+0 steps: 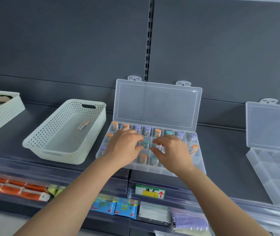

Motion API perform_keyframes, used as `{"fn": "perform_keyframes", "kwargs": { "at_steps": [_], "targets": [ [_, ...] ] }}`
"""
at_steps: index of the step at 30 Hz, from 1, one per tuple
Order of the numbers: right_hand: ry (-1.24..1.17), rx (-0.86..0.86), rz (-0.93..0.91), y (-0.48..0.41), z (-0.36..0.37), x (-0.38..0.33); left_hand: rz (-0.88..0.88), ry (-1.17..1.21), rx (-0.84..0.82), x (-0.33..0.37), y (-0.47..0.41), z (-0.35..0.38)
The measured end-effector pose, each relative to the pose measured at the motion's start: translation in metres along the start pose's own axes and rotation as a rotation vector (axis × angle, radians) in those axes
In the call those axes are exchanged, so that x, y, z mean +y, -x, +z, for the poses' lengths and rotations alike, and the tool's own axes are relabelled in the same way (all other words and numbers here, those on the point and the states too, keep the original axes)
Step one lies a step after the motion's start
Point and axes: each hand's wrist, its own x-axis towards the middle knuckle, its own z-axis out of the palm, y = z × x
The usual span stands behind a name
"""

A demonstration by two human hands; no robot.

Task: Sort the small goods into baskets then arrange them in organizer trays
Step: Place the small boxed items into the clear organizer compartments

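While hands (124, 147) (173, 150) crowd the tray (154, 169), basket (71, 157) (leftward) gapes.

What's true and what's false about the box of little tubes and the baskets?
1. The lid of the organizer box stands open. True.
2. The white basket beside it is full of tubes. False: only one orange-capped tube lies in it.
3. The left hand and right hand are both over the organizer box. True.
4. Every cap in the box is orange. False: purple caps and teal caps show too.
5. The second clear box on the right is closed. False: it is open too.
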Motion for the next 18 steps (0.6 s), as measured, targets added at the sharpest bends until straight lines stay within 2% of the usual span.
{"fn": "perform_keyframes", "kwargs": {
  "at_steps": [9, 14, 18],
  "targets": [
    [0.02, -0.143, -0.19, -0.079, 0.035, -0.079, -0.272, -0.126, 0.048, -0.116, 0.002, -0.048],
    [0.08, -0.232, -0.279, -0.13, 0.068, -0.127, -0.393, -0.186, -0.102, -0.185, -0.009, -0.047],
    [0.233, -0.393, -0.266, -0.168, 0.097, -0.154, -0.404, -0.205, -0.256, -0.22, -0.022, -0.038]
  ]
}}
